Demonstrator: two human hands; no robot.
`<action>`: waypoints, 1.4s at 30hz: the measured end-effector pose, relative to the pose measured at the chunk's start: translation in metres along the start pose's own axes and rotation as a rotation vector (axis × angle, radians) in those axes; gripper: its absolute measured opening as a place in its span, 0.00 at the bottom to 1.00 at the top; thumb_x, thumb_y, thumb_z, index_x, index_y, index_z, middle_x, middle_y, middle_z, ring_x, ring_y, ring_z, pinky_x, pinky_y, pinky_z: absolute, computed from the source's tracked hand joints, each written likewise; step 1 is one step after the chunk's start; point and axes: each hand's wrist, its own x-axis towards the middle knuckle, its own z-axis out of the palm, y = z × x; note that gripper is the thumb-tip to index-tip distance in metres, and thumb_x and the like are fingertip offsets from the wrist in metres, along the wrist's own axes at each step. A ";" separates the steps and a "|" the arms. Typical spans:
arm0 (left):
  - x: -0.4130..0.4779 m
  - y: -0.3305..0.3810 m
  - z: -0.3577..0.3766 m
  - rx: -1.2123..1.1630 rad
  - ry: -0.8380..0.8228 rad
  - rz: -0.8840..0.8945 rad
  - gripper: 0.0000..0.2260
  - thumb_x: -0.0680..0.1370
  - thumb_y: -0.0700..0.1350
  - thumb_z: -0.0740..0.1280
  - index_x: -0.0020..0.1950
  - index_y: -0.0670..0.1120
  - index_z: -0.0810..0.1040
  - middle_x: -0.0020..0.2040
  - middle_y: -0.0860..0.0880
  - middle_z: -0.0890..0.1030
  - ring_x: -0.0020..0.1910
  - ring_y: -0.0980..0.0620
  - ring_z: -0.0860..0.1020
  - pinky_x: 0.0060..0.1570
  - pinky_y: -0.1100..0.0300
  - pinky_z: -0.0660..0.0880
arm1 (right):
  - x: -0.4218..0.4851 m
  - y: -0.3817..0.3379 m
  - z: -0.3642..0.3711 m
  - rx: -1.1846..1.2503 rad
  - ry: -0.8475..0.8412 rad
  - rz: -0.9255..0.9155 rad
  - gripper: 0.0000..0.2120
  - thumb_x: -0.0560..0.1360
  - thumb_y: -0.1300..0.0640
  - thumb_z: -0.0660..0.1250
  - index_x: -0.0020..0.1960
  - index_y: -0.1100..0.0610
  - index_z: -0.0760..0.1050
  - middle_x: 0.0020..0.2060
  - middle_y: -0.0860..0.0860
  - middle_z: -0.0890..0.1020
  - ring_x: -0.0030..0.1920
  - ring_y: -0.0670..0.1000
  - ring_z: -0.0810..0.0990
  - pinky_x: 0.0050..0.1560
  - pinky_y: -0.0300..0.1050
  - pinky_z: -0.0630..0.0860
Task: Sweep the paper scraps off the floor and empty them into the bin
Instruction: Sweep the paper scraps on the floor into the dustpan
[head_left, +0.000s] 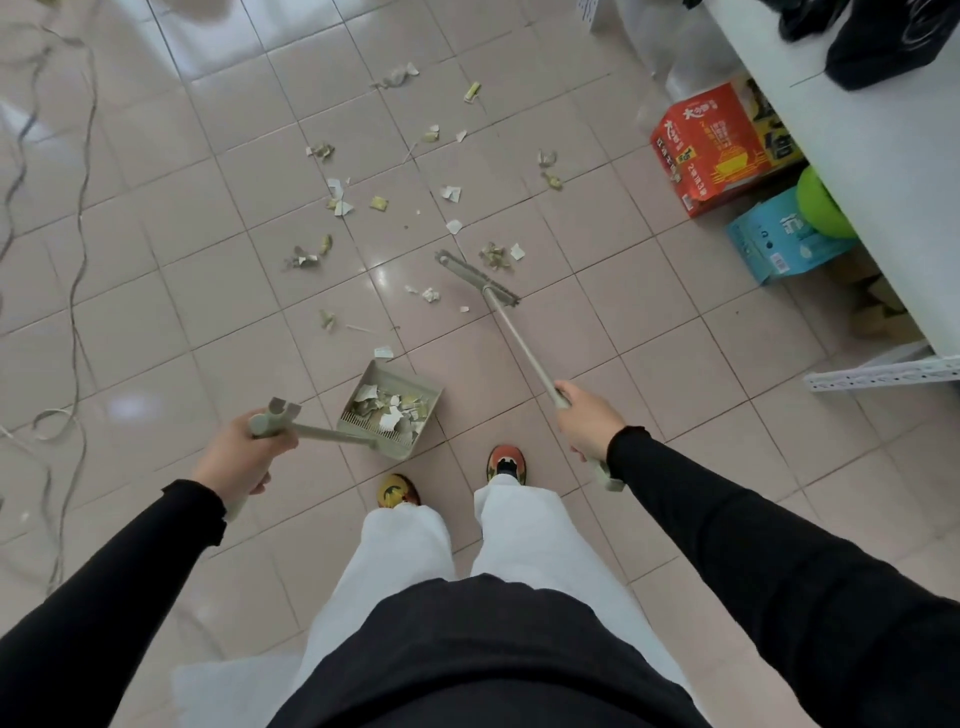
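Note:
Paper scraps (340, 200) lie scattered over the pink tiled floor ahead of me. My left hand (241, 452) grips the long handle of a beige dustpan (390, 408), which rests on the floor just before my feet and holds several scraps. My right hand (587, 418) grips the pole of a broom (477, 279). The broom head lies on the floor beyond the dustpan, right beside a small clump of scraps (496, 254). No bin shows in view.
A white shelf unit (878, 171) stands along the right, with a red carton (711, 148), a blue box (779, 244) and a green ball (818, 205) under it. Loose cables (72, 291) trail over the floor on the left. My shoes (506, 462) stand behind the dustpan.

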 end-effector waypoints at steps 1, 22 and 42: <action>0.002 -0.005 -0.008 0.001 0.004 -0.010 0.10 0.78 0.38 0.67 0.59 0.40 0.78 0.37 0.43 0.69 0.29 0.49 0.66 0.29 0.61 0.65 | 0.009 -0.008 0.005 -0.036 0.006 0.001 0.24 0.79 0.61 0.52 0.74 0.50 0.64 0.50 0.58 0.79 0.35 0.55 0.75 0.34 0.48 0.75; 0.088 -0.005 -0.103 0.060 -0.117 0.053 0.12 0.79 0.40 0.65 0.59 0.36 0.76 0.48 0.41 0.79 0.29 0.50 0.68 0.28 0.61 0.67 | 0.005 -0.057 0.135 -0.664 -0.014 0.025 0.25 0.79 0.61 0.55 0.76 0.51 0.64 0.54 0.56 0.81 0.48 0.57 0.80 0.47 0.47 0.78; 0.095 0.007 -0.105 0.160 -0.189 0.083 0.11 0.78 0.39 0.65 0.59 0.36 0.76 0.47 0.42 0.78 0.30 0.50 0.69 0.29 0.60 0.68 | -0.062 -0.078 0.199 0.085 -0.226 0.204 0.23 0.80 0.61 0.53 0.75 0.51 0.65 0.42 0.54 0.74 0.29 0.48 0.70 0.22 0.39 0.69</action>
